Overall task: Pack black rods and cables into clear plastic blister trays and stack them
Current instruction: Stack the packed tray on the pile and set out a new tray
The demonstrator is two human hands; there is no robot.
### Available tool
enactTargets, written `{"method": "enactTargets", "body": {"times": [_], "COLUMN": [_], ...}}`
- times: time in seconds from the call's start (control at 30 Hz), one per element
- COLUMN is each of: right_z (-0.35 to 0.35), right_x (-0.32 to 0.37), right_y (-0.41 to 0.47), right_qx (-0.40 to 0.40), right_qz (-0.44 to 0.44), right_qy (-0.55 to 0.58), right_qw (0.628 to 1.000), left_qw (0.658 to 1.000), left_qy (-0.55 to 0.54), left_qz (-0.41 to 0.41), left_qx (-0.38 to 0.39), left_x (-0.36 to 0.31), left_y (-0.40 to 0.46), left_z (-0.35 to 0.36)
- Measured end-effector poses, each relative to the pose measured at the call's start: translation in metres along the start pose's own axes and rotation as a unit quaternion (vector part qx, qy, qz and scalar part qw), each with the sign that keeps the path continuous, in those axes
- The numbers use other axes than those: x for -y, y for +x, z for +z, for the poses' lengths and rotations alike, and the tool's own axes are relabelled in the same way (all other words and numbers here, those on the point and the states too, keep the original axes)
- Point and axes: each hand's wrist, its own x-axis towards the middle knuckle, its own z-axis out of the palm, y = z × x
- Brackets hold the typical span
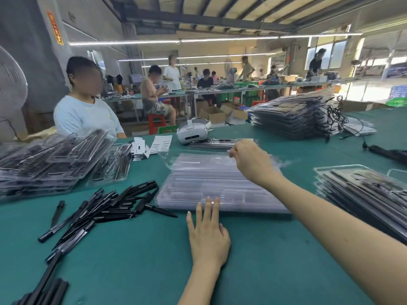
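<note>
Pinching, seemingly, blurred film over clear trays point(211, 183): right hand point(253, 164); left hand point(208, 236) flat, released.

A white headset point(193, 131) sits on the green counter point(136, 249). Just left of the headset lie white paper labels point(152, 145). Farther left, a person in a pale blue shirt point(84, 116) sits behind the counter. Beyond the headset, cardboard boxes point(214, 114) and a red stool point(156, 123) stand on the floor.

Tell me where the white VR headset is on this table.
In the head view, the white VR headset sits at the table's far edge, centre, just beyond the stack of empty clear blister trays, right of the paper labels.
</note>
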Motion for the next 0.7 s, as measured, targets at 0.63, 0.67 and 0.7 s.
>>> {"method": "enactTargets", "body": {"times": [0.63, 0.67, 0.7], "right_z": [0.019, 0.021, 0.027], "right_x": [-0.002, -0.004, -0.009], "right_y": [-0.014, -0.017, -0.02], "right_qx": [-0.119, -0.113, -0.119], "right_qz": [-0.191, -0.203, -0.224], "right_qy": [-0.201, -0.203, -0.204], "right_qw": [0.953, 0.951, 0.945], "left_qw": [0.984, 0.981, 0.979], "left_qy": [0.081, 0.086, 0.101], "left_qz": [0.157, 0.17, 0.16], "left_qx": [-0.013, 0.02, 0.074], "left_x": [0.018, 0.018, 0.019], "left_y": [0.041, 0.052, 0.063], "left_z": [-0.033, -0.037, -0.038]}}
